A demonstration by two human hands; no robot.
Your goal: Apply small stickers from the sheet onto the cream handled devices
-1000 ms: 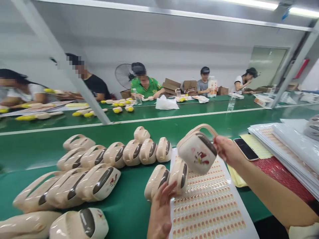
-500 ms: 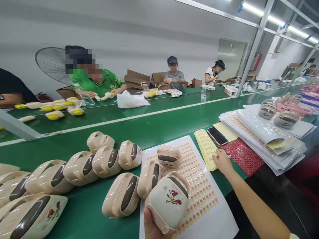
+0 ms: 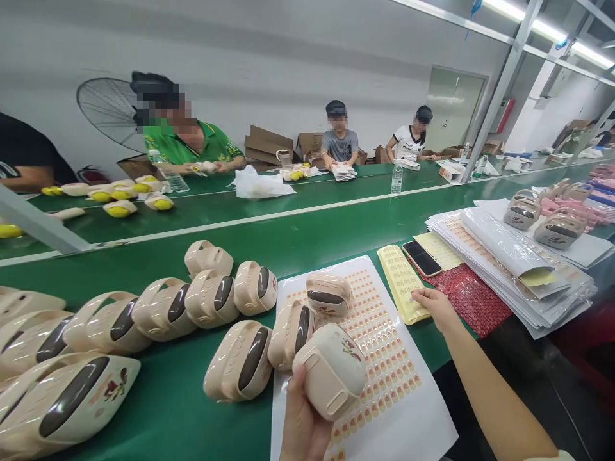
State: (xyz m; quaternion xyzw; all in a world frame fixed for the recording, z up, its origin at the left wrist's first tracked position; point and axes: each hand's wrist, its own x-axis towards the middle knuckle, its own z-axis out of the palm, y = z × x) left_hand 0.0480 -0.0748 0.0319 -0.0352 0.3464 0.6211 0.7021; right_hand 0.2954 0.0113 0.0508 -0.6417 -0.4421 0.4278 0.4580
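Observation:
My left hand (image 3: 303, 410) grips a beige plastic case (image 3: 329, 374) with rounded corners and a cartoon print on its pale face. It is tilted so that its underside, with an oblong panel, faces me. My right hand (image 3: 435, 307) has thumb and fingers pinched together at the near right edge of a yellow sticker sheet (image 3: 401, 278); whether a single sticker is between the fingertips is too small to tell. Under the held case lies a large white sheet of small orange-and-cream stickers (image 3: 379, 346). Two similar cases, one being this handled case (image 3: 329, 293), rest on that sheet.
Several more beige cases (image 3: 163, 307) stand in rows at left. Right of the yellow sheet are a phone (image 3: 421, 258), red bubble wrap (image 3: 468, 294) and a stack of sheets (image 3: 519, 275). Across the green bench (image 3: 298, 234), co-workers sit handling parts; a water bottle (image 3: 396, 178) stands there.
The case in my left hand has turned, its printed face swinging away and its underside coming into view. My right hand stays at the yellow sheet's edge. The view has shifted slightly.

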